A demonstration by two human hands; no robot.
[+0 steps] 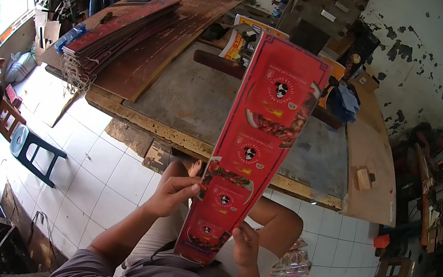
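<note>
A long red printed cardboard strip [234,184] slants up from my lap and over the near edge of the worktable. Food pictures and round emblems repeat along its face. My left hand [173,193] pinches the strip's left edge, thumb and fingers closed. Lower down on the opposite side, my right hand [246,248] grips the right edge with the thumb on the front; its other fingers are partly hidden. Whether this is one sheet or several together, I cannot tell.
The worktable [180,106] has a worn grey top. A stack of long reddish boards [116,35] lies at its left, with string hanging off. A wooden block [366,179] sits at right. A dark blue stool [36,153] stands left; printed strips [289,268] lie on the floor at right.
</note>
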